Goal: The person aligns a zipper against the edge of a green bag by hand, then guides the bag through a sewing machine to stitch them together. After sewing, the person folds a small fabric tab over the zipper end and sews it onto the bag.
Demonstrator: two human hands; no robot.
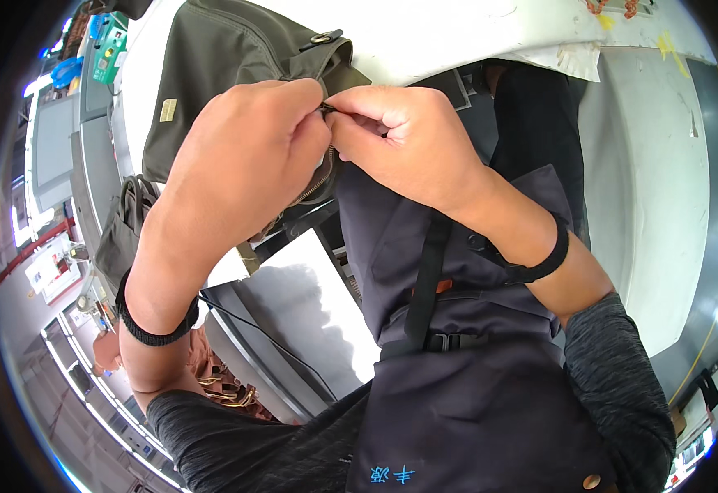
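Observation:
An olive-green fabric bag point(221, 62) lies on the white table at the upper left, with a small pale tag and a button tab on it. My left hand point(252, 152) is closed at the bag's right edge, thumb and forefinger pinched together. Facing it, my right hand point(412, 140) is also in a pinch, its fingertips meeting those of the left. Between the fingertips shows a small dark piece point(326, 108), too covered to name. Just below the left hand runs a metal zipper point(316, 186) along the bag's opening. The fingers hide much of that edge.
The white tabletop point(425, 41) curves across the top. Reddish-brown pieces point(215, 370) with metal fittings sit by my left elbow. A thin black cable point(273, 337) runs near a white panel point(301, 304). My dark apron point(457, 394) fills the lower middle.

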